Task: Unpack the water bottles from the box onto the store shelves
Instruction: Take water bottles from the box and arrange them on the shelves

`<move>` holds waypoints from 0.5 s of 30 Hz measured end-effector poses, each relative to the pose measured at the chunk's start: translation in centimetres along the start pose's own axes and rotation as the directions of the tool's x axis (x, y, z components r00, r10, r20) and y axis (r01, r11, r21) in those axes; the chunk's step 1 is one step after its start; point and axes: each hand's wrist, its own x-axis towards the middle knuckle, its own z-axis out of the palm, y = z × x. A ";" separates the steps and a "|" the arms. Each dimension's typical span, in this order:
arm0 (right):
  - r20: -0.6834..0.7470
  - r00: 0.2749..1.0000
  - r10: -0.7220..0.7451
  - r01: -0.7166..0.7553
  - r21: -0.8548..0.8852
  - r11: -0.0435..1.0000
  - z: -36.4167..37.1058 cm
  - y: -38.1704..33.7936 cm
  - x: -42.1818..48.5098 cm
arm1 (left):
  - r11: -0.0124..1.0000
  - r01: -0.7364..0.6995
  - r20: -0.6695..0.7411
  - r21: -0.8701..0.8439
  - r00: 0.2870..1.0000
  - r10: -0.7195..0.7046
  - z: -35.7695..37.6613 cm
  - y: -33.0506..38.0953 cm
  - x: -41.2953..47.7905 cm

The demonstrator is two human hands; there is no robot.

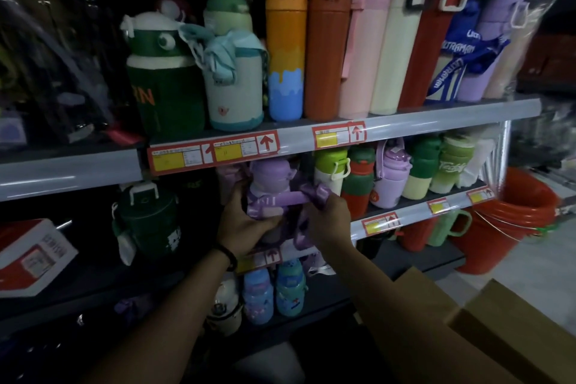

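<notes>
Head cam: both hands wrap the purple bottle (270,193) at the middle shelf (417,221), left hand (241,221) gripping its body, right hand (327,218) pinching the strap, probably to tuck it so the bottle fits beside the others. Cardboard box (486,330) sits bottom right.

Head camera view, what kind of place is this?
Most likely a shop aisle: shelves crowded with coloured water bottles, red-framed price labels along the shelf edges, and stacked red buckets beside the unit.
</notes>
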 end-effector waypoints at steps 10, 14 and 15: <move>-0.030 0.990 -0.135 0.112 -0.397 0.911 1.2 1.1 0.5 | 0.998 0.051 0.079 0.020 0.995 -0.053 -1.0 -2.4 2.8; -0.066 0.982 -0.175 0.149 -0.289 0.946 1.4 0.2 0.6 | 0.997 0.069 0.129 0.026 0.989 -0.072 -1.5 -3.0 3.5; -0.075 0.981 -0.179 0.152 -0.282 0.947 1.6 0.0 0.8 | 0.997 0.072 0.152 0.033 0.985 -0.076 -1.6 -3.0 3.6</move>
